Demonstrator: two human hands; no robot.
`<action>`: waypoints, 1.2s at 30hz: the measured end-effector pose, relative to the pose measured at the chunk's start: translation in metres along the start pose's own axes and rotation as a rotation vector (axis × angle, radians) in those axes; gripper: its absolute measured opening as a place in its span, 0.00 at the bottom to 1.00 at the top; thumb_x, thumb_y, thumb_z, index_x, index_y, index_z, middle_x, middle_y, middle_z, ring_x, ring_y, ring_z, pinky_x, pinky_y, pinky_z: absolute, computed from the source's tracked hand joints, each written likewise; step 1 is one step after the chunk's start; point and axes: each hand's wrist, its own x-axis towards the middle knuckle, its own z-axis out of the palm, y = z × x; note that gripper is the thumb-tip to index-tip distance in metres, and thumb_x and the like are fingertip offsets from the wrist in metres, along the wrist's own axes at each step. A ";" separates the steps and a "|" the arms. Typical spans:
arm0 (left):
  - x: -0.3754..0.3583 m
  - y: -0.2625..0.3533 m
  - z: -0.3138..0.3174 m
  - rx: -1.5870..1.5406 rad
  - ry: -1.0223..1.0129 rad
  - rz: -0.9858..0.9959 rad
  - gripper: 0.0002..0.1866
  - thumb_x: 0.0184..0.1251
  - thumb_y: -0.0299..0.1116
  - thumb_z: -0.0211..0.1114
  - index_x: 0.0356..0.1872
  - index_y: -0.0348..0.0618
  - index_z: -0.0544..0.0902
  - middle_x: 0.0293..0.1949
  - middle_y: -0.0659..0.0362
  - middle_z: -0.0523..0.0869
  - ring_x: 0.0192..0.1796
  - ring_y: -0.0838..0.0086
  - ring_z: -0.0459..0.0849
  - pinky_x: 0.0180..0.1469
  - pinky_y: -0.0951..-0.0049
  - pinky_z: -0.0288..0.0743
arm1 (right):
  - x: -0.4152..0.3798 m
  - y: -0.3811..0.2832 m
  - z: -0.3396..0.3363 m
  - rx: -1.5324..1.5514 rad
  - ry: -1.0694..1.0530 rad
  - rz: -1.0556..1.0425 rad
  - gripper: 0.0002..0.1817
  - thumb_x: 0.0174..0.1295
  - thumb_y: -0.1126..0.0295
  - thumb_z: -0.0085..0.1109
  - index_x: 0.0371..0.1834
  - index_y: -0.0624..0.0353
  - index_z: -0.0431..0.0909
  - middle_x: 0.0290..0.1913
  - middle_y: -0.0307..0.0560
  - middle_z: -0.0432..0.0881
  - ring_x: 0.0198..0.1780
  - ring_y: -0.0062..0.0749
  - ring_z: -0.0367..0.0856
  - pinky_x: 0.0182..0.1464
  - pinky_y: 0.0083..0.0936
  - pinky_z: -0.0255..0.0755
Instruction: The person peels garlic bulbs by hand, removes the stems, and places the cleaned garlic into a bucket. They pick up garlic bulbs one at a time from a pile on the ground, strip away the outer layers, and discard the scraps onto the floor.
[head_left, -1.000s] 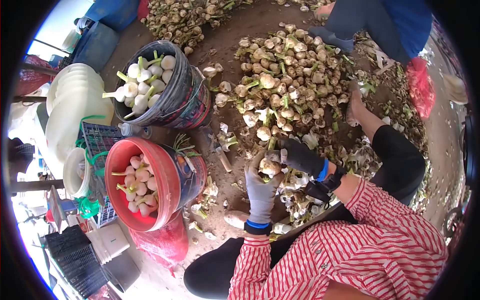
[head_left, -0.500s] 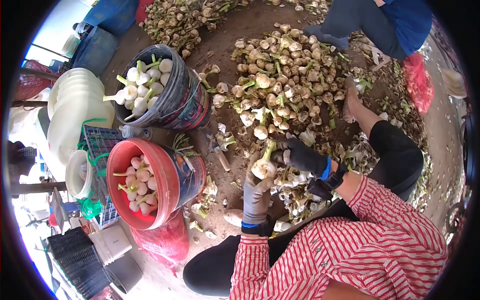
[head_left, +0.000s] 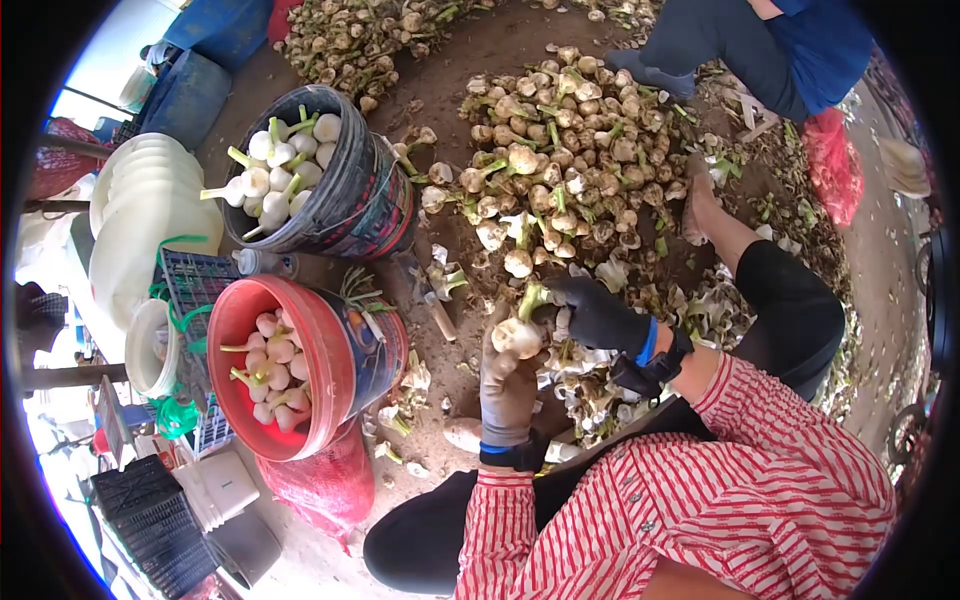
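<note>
A pale garlic bulb [head_left: 516, 338] with a short green stem is between my two gloved hands. My left hand [head_left: 508, 392], in a soiled grey glove, is wrapped round the bulb from below. From the right, my right hand [head_left: 598, 312], in a dark glove, pinches the bulb at its stem side. Just beyond my hands lies a large pile of unpeeled garlic [head_left: 570, 150] on the ground. Loose peelings [head_left: 590, 400] lie under my right wrist. Whether a small tool is in my right hand is hidden.
To the left stand a black bucket [head_left: 350, 200] and a red bucket [head_left: 325, 390], both holding cleaned bulbs. A wooden-handled tool [head_left: 440, 316] lies near them. A pink mesh bag [head_left: 325, 485] is below the red bucket. Another person's leg [head_left: 690, 45] is at the upper right.
Both hands have shifted slightly left with the bulb, which has tilted, its stem now leaning more to the right. The whole view has moved a little.
</note>
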 end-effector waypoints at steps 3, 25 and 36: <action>0.002 -0.001 0.014 -0.016 0.073 0.049 0.33 0.53 0.45 0.64 0.59 0.41 0.66 0.42 0.56 0.79 0.42 0.71 0.79 0.45 0.73 0.75 | -0.004 0.011 0.010 -0.122 0.141 -0.077 0.12 0.55 0.75 0.55 0.43 0.65 0.76 0.30 0.46 0.80 0.32 0.26 0.77 0.36 0.24 0.70; 0.004 0.001 -0.005 0.324 0.110 -0.009 0.31 0.52 0.36 0.70 0.56 0.33 0.68 0.43 0.57 0.79 0.41 0.75 0.80 0.40 0.78 0.76 | -0.007 0.018 -0.028 0.389 -0.471 0.168 0.12 0.60 0.70 0.52 0.41 0.68 0.72 0.31 0.36 0.75 0.32 0.17 0.70 0.35 0.18 0.67; -0.003 0.000 -0.005 -0.143 -0.146 -0.257 0.42 0.44 0.37 0.73 0.62 0.36 0.61 0.48 0.53 0.77 0.47 0.70 0.78 0.50 0.74 0.73 | -0.023 0.080 -0.037 -0.511 -0.217 0.329 0.15 0.53 0.67 0.54 0.43 0.63 0.74 0.37 0.55 0.78 0.36 0.39 0.78 0.43 0.30 0.71</action>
